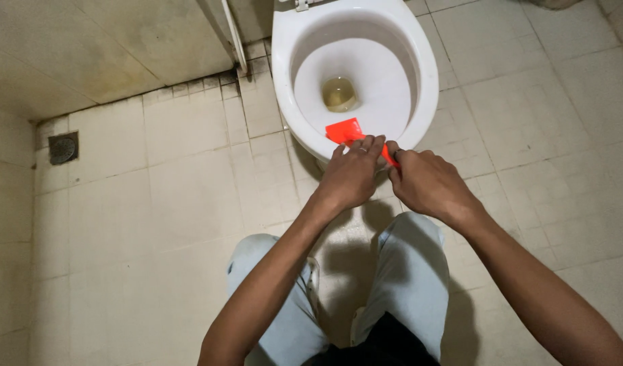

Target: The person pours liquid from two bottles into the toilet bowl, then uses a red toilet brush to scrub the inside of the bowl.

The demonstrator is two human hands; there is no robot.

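A small bright red packet (344, 130) is held over the front rim of a white toilet bowl (420, 81). My left hand (352, 175) pinches its near edge with the fingertips. My right hand (426, 181) grips the packet's right end, and the fingers cover that part. Both hands sit close together just in front of the bowl. Yellowish water (339, 93) lies at the bottom of the bowl.
My legs in light blue jeans (409, 271) stand on a cream tiled floor (176, 203). A square floor drain (63, 147) sits at the far left. A stained wall (88, 47) runs along the back left, with a white pipe (234, 41) beside the toilet.
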